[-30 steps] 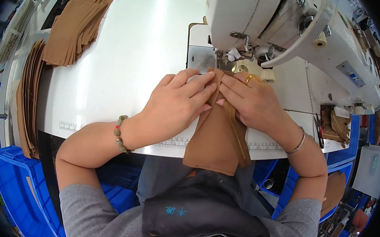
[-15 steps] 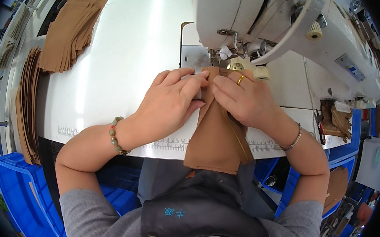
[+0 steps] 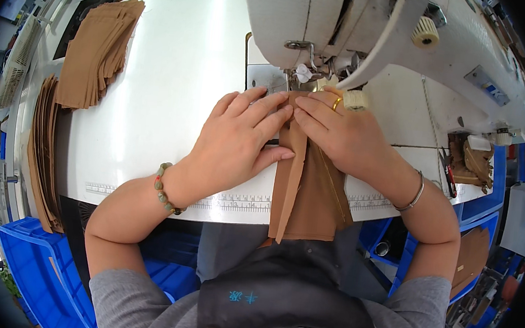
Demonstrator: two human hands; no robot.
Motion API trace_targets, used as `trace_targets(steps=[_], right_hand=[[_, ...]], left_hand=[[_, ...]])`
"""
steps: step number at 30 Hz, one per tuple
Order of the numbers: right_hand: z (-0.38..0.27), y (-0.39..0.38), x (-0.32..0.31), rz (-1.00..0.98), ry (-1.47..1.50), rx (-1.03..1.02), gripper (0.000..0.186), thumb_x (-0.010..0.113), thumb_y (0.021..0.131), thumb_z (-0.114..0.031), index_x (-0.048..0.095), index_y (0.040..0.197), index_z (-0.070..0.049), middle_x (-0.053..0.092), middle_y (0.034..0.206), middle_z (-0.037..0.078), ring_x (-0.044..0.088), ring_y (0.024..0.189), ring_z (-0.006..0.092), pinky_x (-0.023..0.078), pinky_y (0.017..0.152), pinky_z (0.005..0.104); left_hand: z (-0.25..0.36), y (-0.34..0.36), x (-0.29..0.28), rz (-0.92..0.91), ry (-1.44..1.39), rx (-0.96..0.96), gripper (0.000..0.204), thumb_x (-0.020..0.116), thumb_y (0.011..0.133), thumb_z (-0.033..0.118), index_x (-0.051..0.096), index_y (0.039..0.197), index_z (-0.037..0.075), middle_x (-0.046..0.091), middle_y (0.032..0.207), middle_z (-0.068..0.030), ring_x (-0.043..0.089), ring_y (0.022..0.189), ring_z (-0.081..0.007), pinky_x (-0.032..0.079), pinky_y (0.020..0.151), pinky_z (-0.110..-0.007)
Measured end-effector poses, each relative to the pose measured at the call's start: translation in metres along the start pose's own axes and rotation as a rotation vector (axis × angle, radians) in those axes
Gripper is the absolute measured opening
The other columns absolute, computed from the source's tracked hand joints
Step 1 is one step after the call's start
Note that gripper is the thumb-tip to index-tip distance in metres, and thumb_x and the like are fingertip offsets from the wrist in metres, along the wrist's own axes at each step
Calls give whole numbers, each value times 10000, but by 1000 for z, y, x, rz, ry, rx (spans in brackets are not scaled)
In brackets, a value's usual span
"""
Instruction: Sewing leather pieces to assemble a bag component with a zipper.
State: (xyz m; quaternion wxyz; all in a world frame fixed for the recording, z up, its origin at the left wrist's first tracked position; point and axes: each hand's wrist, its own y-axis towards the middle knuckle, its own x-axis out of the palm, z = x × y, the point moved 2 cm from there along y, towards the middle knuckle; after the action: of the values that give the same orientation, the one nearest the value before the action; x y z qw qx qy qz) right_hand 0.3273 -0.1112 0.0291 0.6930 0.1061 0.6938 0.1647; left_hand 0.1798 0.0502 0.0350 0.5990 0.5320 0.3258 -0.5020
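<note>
A brown fabric piece (image 3: pixel 317 198) lies under both hands, its far end at the presser foot of a white sewing machine (image 3: pixel 327 18) and its near end hanging over the table edge. Along its left side a narrow strip is folded up lengthwise. My left hand (image 3: pixel 240 130) holds the cloth at its left edge, fingertips close to the needle area and thumb on the folded strip. My right hand (image 3: pixel 341 130), wearing a gold ring, presses its bunched fingers on the cloth from the right. Both hands' fingertips nearly meet; the needle point cannot be made out.
Stacked brown fabric pieces (image 3: pixel 96 53) lie at the table's far left, with more pieces (image 3: pixel 46 149) draped along its left edge. Red-handled scissors (image 3: pixel 448 172) and a box of brown scraps (image 3: pixel 470 162) are at right. Blue bins (image 3: pixel 31 268) stand below; a ruler strip (image 3: pixel 227 205) runs along the front.
The cloth's left side, spread wide before, now stands folded as a narrow lengthwise strip. My left thumb has moved down and right onto it. The view has shifted slightly.
</note>
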Motion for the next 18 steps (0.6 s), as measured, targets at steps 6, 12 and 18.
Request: trace_targets(steps=[6, 12, 18], right_hand=[[11, 2, 4, 152, -1, 18, 235, 661, 842, -132, 698, 1055, -40, 712, 1081, 55, 694, 866, 250, 569, 779, 370], [19, 2, 12, 119, 19, 93, 311, 641, 854, -30, 731, 1151, -50, 705, 1245, 77, 701, 1116, 279, 594, 856, 393], [15, 2, 6, 132, -67, 37, 310, 649, 879, -108, 713, 1174, -36, 741, 1170, 89, 714, 920, 300, 594, 822, 386]], left_hand=[[-9, 10, 4, 6, 19, -14, 649, 750, 899, 479, 633, 1384, 63, 597, 1468, -107, 515, 1369, -372, 405, 1130, -500], [-14, 12, 7, 1, 36, -43, 637, 718, 931, 498, 624, 1404, 83, 586, 1485, -102, 487, 1404, -372, 383, 1156, -525], [1, -1, 5, 6, 167, 25, 565, 738, 918, 395, 648, 1389, 98, 619, 1452, -84, 532, 1378, -352, 405, 1151, -520]])
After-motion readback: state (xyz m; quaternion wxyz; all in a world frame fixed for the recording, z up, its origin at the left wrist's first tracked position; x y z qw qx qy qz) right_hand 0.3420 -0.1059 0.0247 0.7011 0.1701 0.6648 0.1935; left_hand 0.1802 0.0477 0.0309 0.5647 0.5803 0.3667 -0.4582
